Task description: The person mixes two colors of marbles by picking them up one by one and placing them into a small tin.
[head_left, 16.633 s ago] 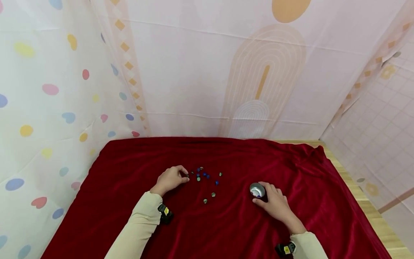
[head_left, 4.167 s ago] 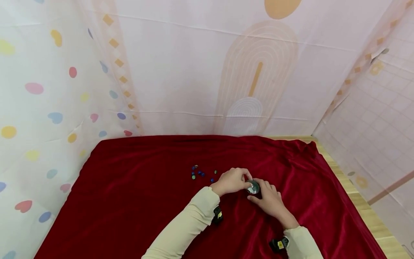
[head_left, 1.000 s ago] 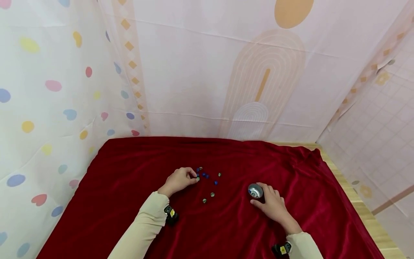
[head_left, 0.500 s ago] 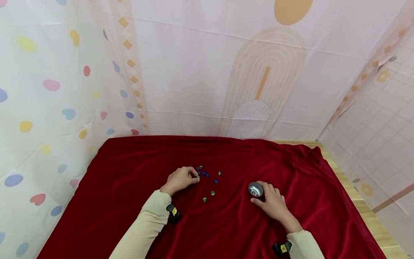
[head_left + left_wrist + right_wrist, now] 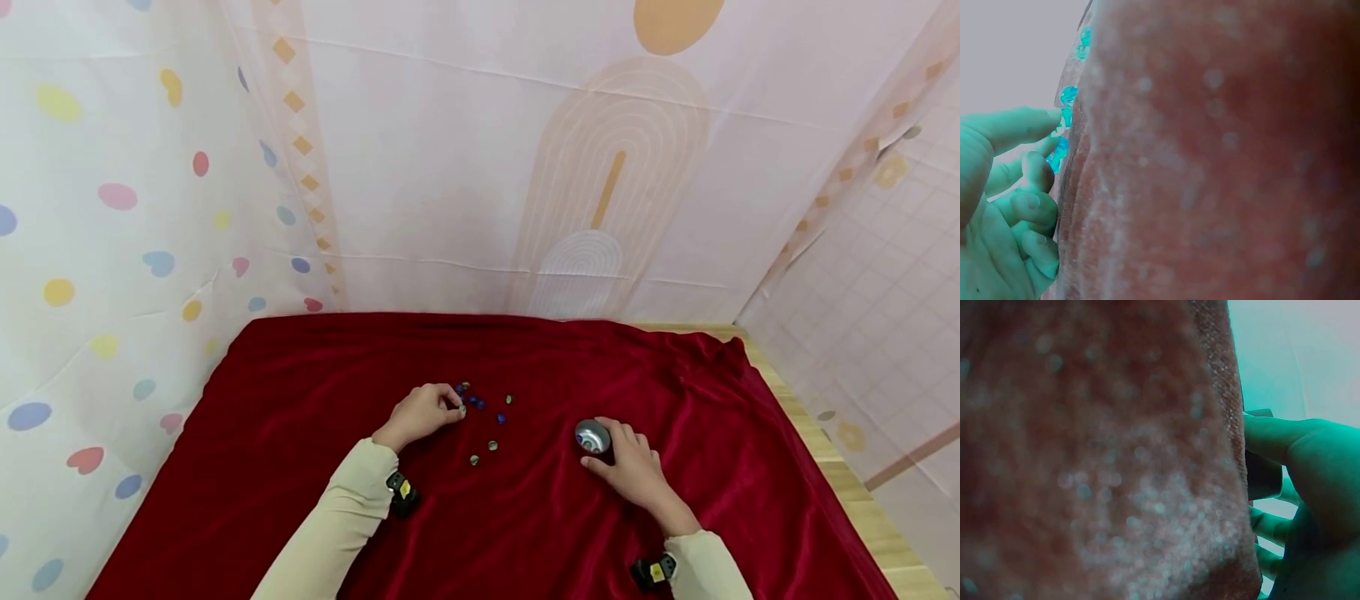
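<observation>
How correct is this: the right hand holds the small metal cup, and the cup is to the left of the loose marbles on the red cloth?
Not quite: the small metal cup is to the right of the loose marbles, as the head view shows. The right hand does hold it, and the marbles are on the red cloth.

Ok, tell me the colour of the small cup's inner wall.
The small cup is shiny silver inside; the head view shows it best.
</observation>
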`<state>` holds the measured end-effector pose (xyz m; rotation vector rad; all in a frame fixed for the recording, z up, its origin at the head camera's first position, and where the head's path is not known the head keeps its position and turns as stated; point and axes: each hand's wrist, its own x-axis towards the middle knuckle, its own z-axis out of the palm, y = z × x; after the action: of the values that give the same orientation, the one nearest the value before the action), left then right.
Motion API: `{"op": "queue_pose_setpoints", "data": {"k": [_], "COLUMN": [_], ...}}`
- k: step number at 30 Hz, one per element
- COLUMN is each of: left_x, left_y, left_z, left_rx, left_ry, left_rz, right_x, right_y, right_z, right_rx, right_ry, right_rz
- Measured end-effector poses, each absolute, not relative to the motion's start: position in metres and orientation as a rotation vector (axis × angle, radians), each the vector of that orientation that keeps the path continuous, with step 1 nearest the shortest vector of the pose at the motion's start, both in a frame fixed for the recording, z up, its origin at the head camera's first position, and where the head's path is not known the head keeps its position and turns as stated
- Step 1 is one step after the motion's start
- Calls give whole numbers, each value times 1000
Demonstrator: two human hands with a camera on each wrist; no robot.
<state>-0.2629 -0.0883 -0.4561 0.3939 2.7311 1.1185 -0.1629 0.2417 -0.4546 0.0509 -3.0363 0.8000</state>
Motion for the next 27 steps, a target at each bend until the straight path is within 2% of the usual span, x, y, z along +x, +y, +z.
{"op": "queue_pose_setpoints", "data": {"k": [15, 27], "left_x": [-263, -262], "left_y": [-77, -45], "left_z": [-439, -431], "left_rx": [487, 583], "left_ry": [2722, 2699], "left_rz": [1157, 1139], "right_x": [-168, -174], "right_y": [237, 235], "right_z": [-460, -461], "right_rx": [59, 69], "right_ry": [-3033, -3030], "right_rz": [790, 798]}}
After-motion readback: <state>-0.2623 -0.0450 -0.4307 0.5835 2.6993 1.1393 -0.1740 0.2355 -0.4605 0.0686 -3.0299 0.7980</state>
